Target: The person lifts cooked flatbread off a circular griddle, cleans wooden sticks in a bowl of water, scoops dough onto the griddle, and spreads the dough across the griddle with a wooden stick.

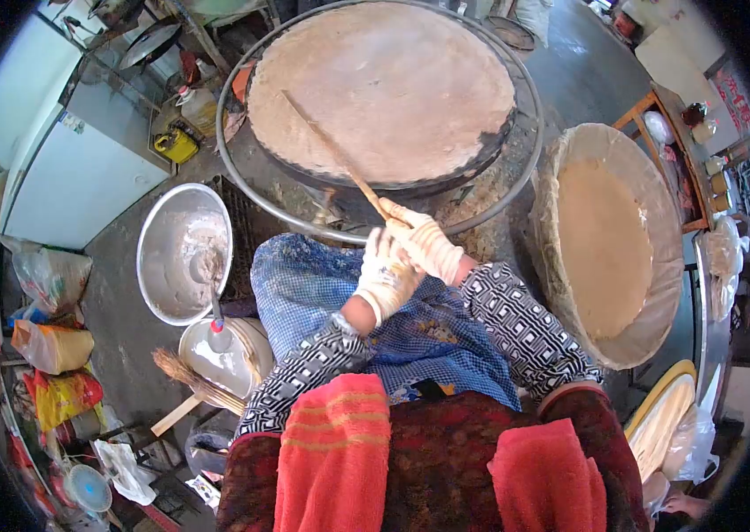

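While a round griddle (490, 147) is standing at the far centre, a thin brown sheet (375, 89) is covering most of its top. A wide tub (666, 222) of tan batter is sitting to the right; a metal bowl (162, 266) is resting to the left, just beyond a bucket (257, 335). A slim stick (331, 146) is slanting from above the sheet's left part towards the worker, and a straw brush (193, 377) is lying at the bucket's near side. Wearing a pale glove, the right hand (426, 244) is gripping the stick's near part, its fingers wrapping around it. The left hand (388, 273), also gloved, is pressing against the right; whether its fingers are pinching the stick, one cannot tell.
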Motion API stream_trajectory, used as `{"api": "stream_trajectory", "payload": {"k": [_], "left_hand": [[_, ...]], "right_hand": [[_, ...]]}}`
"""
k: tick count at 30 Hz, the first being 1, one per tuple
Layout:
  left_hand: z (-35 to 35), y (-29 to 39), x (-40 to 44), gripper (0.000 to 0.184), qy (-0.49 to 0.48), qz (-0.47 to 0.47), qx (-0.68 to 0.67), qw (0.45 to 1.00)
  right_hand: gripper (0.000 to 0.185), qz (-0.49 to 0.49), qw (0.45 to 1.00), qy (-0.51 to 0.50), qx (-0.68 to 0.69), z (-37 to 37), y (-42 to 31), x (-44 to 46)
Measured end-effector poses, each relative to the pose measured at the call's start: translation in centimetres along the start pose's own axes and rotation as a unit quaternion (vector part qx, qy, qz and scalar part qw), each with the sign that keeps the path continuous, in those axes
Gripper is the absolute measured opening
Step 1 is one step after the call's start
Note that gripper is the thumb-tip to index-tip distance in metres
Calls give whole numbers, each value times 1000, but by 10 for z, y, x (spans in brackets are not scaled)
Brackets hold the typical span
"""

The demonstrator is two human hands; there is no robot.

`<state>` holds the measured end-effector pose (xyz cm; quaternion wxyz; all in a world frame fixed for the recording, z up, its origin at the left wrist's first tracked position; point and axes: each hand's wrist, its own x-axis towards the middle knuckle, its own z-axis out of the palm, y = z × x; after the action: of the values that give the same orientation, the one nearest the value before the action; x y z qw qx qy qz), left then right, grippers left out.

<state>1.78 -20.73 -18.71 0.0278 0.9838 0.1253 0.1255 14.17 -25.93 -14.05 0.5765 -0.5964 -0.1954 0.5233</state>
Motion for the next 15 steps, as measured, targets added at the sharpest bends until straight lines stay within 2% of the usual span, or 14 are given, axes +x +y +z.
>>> {"api": "stream_trajectory", "payload": {"k": [1,3,4,5,6,7,8,9,11,12,13,14,15], "left_hand": [[-14,7,-5,52,-14,41,-50,998],[-57,-8,-12,51,48,34,-127,990],[-86,-28,-6,44,39,19,-115,992],[-107,-48,-3,38,55,-15,-69,996],[-103,-82,-5,33,130,-11,-43,990],[-106,-112,-9,36,85,-69,5,994],[-96,-146,-17,40,110,-71,73,989],[-77,-180,-22,43,140,-75,140,977],[-49,-228,-27,48,43,-68,179,981],[-44,-228,-23,41,30,-34,164,985],[-63,-206,-5,31,-116,-18,170,978],[-49,-194,-6,28,-71,-12,147,987],[-37,-179,-12,25,-28,-10,125,992]], "right_hand": [[40,-22,999,27,-1,-2,-12,-11],[41,-40,996,64,38,-24,-35,-28],[42,-67,991,112,37,-44,-36,-27],[43,-92,982,162,35,-64,-37,-26],[42,-50,983,176,22,-83,-34,-22],[42,-10,982,190,9,-94,-27,-18],[48,8,981,195,-15,-86,-21,-17],[45,15,983,183,-19,-75,-17,-15],[36,-39,990,128,-46,-45,-6,-16],[30,5,986,159,-49,-23,-13,-19],[23,90,979,131,124,-11,-24,-14],[21,12,985,173,6,3,-10,-8],[20,114,980,156,52,7,-8,2]]}}
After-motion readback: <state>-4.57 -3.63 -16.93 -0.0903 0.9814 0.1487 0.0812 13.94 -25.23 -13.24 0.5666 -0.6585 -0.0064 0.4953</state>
